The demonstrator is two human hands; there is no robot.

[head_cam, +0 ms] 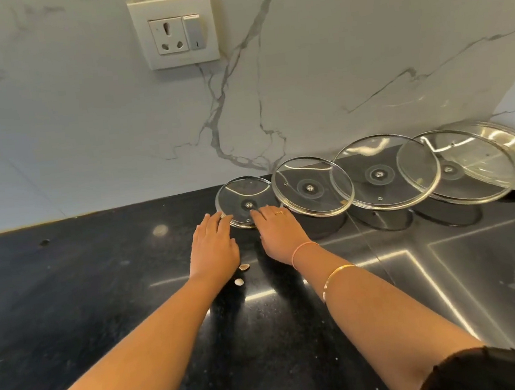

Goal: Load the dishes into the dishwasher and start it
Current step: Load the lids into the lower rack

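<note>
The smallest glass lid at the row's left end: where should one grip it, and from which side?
Probably the rim at its lower left, coming from the front left. The smallest glass lid leans toward the wall with its underside facing out, so any knob is hidden behind, and the next lid overlaps its right edge. The left hand and right hand touch its lower part.

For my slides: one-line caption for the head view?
Left hand and right hand touch the smallest glass lid on the black counter.
</note>
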